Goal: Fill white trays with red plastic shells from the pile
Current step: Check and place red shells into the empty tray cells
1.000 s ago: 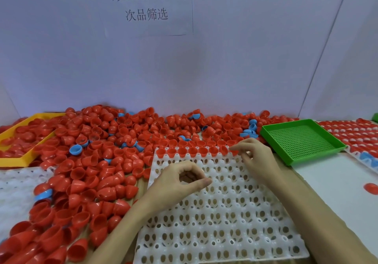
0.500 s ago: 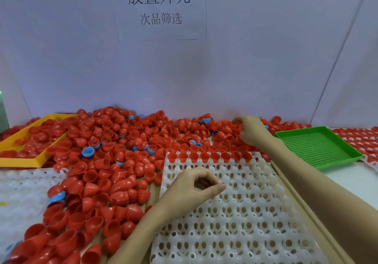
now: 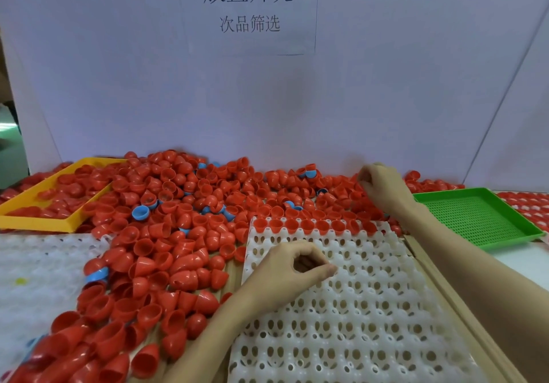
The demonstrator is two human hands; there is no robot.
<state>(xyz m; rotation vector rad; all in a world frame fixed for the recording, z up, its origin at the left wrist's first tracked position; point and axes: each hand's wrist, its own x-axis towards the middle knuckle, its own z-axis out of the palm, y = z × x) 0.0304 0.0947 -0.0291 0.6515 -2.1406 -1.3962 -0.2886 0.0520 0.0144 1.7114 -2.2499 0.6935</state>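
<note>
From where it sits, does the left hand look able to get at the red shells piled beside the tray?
Probably yes: the left hand rests on the white tray, and the pile lies uncovered just left of it.

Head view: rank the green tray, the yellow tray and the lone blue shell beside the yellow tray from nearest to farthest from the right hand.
From the right hand, at the pile's far right:
1. Green tray, just to its right.
2. Blue shell, in the pile, well to its left.
3. Yellow tray, at the far left edge.
</note>
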